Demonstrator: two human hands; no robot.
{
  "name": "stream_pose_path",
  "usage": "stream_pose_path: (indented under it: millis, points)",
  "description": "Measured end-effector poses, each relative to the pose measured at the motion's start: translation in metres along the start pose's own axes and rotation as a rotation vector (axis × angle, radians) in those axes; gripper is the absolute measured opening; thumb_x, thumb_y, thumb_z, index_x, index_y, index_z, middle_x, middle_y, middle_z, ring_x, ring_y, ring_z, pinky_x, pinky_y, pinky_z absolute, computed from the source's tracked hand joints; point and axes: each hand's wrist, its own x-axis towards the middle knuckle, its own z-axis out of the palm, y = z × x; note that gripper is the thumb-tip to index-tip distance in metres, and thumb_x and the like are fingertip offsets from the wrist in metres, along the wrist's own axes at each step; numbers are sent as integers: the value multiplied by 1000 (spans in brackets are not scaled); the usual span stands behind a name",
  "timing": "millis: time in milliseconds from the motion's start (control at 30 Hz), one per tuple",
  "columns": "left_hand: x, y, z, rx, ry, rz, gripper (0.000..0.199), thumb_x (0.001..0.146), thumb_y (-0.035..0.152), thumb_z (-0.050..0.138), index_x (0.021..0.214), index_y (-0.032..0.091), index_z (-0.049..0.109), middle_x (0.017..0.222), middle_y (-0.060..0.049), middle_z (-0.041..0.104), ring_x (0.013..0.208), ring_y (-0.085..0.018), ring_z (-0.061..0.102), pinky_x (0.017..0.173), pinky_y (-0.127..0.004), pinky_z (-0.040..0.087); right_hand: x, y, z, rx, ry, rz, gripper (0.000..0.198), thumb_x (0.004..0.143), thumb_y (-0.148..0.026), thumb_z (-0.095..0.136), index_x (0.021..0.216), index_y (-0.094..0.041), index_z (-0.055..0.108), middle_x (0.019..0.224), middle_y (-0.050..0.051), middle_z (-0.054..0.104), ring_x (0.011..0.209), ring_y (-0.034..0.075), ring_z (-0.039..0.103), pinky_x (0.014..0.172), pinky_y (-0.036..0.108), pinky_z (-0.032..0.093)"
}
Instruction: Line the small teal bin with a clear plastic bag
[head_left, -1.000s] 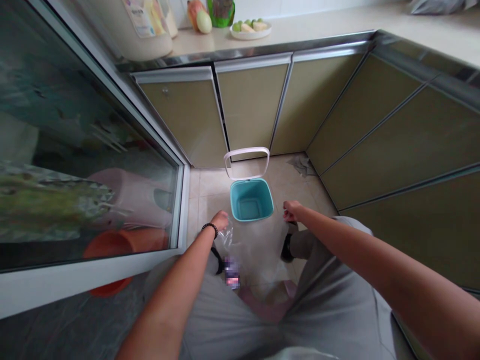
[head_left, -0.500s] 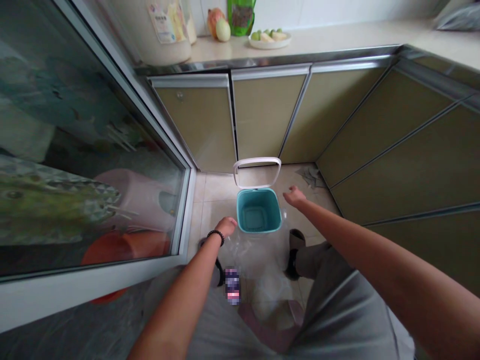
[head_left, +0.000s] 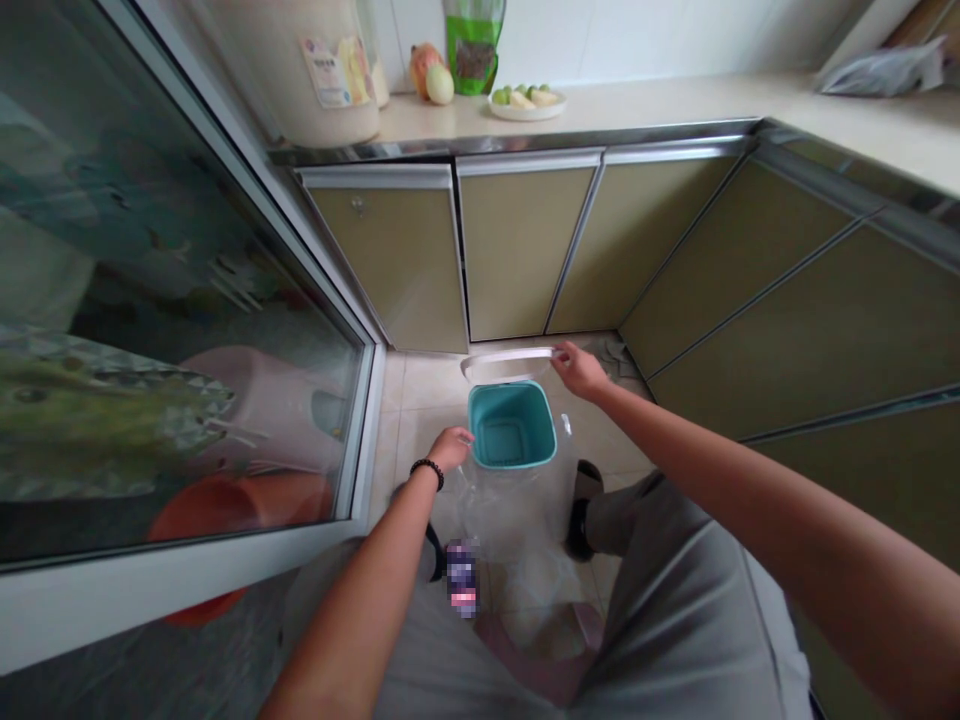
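Note:
A teal bin (head_left: 513, 462) with a squared opening stands on the floor in front of me, nothing visible inside. Its pale rim frame (head_left: 499, 361) is tilted up at the back. My right hand (head_left: 579, 370) grips this frame at its right corner. Beside the bin's left wall, my left hand (head_left: 452, 448) has its fingers closed, seemingly pinching the edge of a clear plastic bag (head_left: 510, 510); the grip is small and hard to see. The bag lies loosely around the bin's front and sides, with one edge standing up at the right.
Cabinet doors (head_left: 525, 250) stand behind the bin and along the right. A glass sliding door (head_left: 262, 300) borders the left. On the counter (head_left: 637, 105) are a plate of fruit (head_left: 527, 104), a green pouch (head_left: 475, 55) and a large container (head_left: 322, 80). A pink object (head_left: 540, 670) is below me.
My right hand has moved up and left from beside the bin onto the rim frame. The frame has tipped lower towards the bin. My left hand stays beside the bin's left wall.

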Motion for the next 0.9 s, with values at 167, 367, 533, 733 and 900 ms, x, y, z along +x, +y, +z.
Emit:
stream_pose_path:
  millis: [167, 367, 533, 733, 900]
  points:
    - [-3, 14, 1, -99, 60, -13, 16, 75, 4, 77, 78, 15, 66, 71, -1, 68, 55, -9, 55, 55, -20, 41, -61, 29, 21, -53, -115, -88, 29, 96, -38, 70, 123, -27, 70, 115, 4, 78, 90, 20, 71, 77, 26, 48]
    - [-12, 13, 2, -59, 79, -65, 13, 80, 5, 71, 81, 15, 63, 70, 0, 66, 55, -9, 55, 52, -17, 41, -94, 56, 53, -274, -333, -118, 80, 87, -42, 79, 159, -32, 44, 122, 7, 77, 110, 28, 73, 88, 34, 53]
    - [-13, 7, -1, -25, 120, -113, 16, 82, 10, 71, 95, 16, 62, 80, -2, 71, 55, -10, 58, 48, -18, 37, -92, 77, 57, -422, -544, -5, 115, 87, -35, 80, 173, -27, 5, 135, 16, 72, 124, 31, 69, 99, 40, 53]
    - [-8, 3, -6, 15, 149, -126, 22, 84, 11, 68, 105, 16, 63, 89, -4, 74, 59, -11, 60, 52, -20, 40, -87, 91, 41, -519, -662, 91, 97, 81, -40, 85, 165, -22, 40, 151, 19, 60, 134, 37, 61, 103, 44, 53]
    - [-3, 3, -16, 101, 225, -83, 24, 83, 13, 69, 107, 17, 67, 103, -8, 75, 77, -15, 67, 65, -23, 46, -81, 89, 23, -477, -525, 126, 74, 88, -53, 76, 153, -23, 57, 146, 16, 65, 132, 34, 62, 102, 42, 52]
